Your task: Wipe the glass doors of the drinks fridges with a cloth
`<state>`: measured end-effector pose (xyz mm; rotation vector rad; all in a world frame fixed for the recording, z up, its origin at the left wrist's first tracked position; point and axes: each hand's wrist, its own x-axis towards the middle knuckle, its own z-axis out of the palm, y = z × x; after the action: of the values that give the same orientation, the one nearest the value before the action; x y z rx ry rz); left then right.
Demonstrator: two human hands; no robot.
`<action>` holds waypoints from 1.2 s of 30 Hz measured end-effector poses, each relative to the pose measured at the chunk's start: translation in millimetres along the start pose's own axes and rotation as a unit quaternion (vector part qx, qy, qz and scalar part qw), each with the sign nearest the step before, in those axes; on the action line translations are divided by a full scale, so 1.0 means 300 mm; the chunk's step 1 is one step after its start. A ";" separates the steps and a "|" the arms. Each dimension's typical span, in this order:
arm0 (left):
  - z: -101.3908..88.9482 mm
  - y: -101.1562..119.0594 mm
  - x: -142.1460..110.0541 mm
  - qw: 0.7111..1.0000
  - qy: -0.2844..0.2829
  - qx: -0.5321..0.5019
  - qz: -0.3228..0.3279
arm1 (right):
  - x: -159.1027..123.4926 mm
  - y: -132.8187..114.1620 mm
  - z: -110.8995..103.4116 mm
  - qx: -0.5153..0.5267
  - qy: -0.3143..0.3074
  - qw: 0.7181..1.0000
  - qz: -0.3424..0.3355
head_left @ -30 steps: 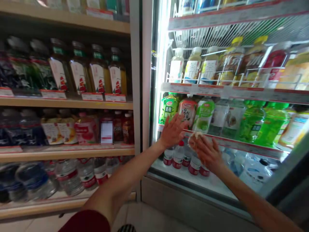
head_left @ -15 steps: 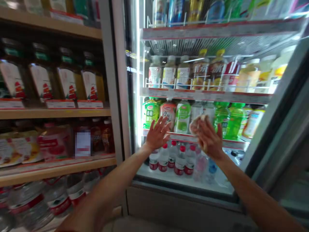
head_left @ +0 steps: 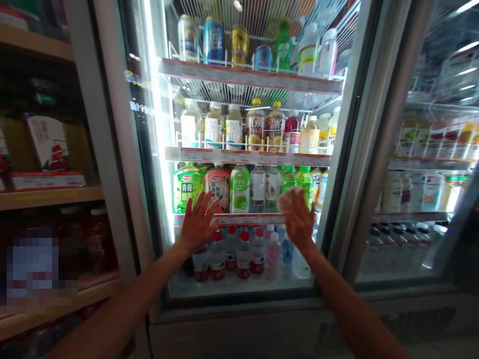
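Observation:
My left hand (head_left: 197, 223) is raised at the glass door of a lit drinks fridge (head_left: 239, 316), fingers spread, holding nothing. It is in front of the pink-labelled bottle (head_left: 217, 187), near a green-labelled bottle (head_left: 187, 187). My right hand (head_left: 300, 224), smeared by motion, is closed on a crumpled pale cloth (head_left: 286, 200) at the same height, farther right. Behind the cloth show green bottles (head_left: 305, 178). I cannot tell whether the left palm touches the glass.
Fridge shelves hold cans (head_left: 213, 40), tea bottles (head_left: 255, 124) and red-capped water bottles (head_left: 243, 254). Left stands a wooden shelf unit (head_left: 52, 197) with large bottles (head_left: 48, 137). A thick grey door frame (head_left: 368, 139) divides this fridge from another stocked one (head_left: 426, 164) at right.
The view has swung right, bringing the second fridge into sight. The right hand with the cloth has come closer to the left hand. The left hand stays spread.

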<state>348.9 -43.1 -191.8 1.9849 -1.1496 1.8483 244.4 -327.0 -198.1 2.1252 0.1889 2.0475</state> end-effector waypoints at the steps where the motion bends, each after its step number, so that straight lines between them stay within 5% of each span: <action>1: -0.004 0.000 0.002 1.000 -0.004 -0.002 0.001 | 0.014 0.023 0.000 -0.021 0.059 0.994 0.085; 3: -0.012 0.000 0.005 1.000 -0.014 -0.003 0.000 | 0.024 0.014 0.011 -0.027 0.120 0.975 0.182; 4: -0.017 -0.001 0.005 1.000 -0.019 -0.001 0.000 | 0.019 -0.022 0.021 -0.010 0.107 0.980 0.166; 7: -0.035 -0.020 -0.011 0.999 -0.038 0.010 0.010 | -0.008 -0.171 0.047 0.074 -0.047 0.993 -0.084; 9: -0.050 -0.047 -0.036 0.999 -0.041 0.020 0.012 | 0.002 -0.219 0.058 0.086 -0.081 0.979 -0.164; 13: -0.071 -0.106 -0.097 0.998 -0.041 0.041 0.008 | 0.067 -0.200 0.082 0.028 0.036 0.996 0.079; 14: -0.072 -0.115 -0.108 0.998 -0.044 0.044 0.010 | 0.071 -0.206 0.088 0.032 0.041 0.995 0.090; 18: -0.066 -0.127 -0.120 0.998 -0.046 0.045 0.020 | 0.057 -0.296 0.098 0.111 -0.092 0.972 -0.184; 20: -0.066 -0.126 -0.117 0.998 -0.046 0.039 0.026 | 0.092 -0.320 0.103 0.123 -0.118 0.955 -0.244; 24: -0.080 -0.151 -0.126 0.999 -0.031 0.028 0.003 | 0.193 -0.321 0.123 0.089 -0.029 0.995 -0.038; 25: -0.087 -0.165 -0.133 0.999 -0.017 0.031 -0.022 | 0.193 -0.330 0.125 0.092 -0.030 0.995 -0.030; 30: -0.126 -0.240 -0.169 0.997 -0.036 0.049 -0.054 | 0.150 -0.414 0.122 0.147 -0.130 0.945 -0.262; 34: -0.144 -0.257 -0.177 0.996 -0.059 0.053 -0.043 | 0.256 -0.437 0.155 0.130 -0.035 0.989 -0.057; 36: -0.152 -0.258 -0.176 0.996 -0.064 0.052 -0.044 | 0.270 -0.463 0.168 0.134 -0.016 0.991 -0.025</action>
<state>368.3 58.8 -203.5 2.2011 -0.9999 1.7947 303.1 -176.2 -151.3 2.2763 0.5355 2.0563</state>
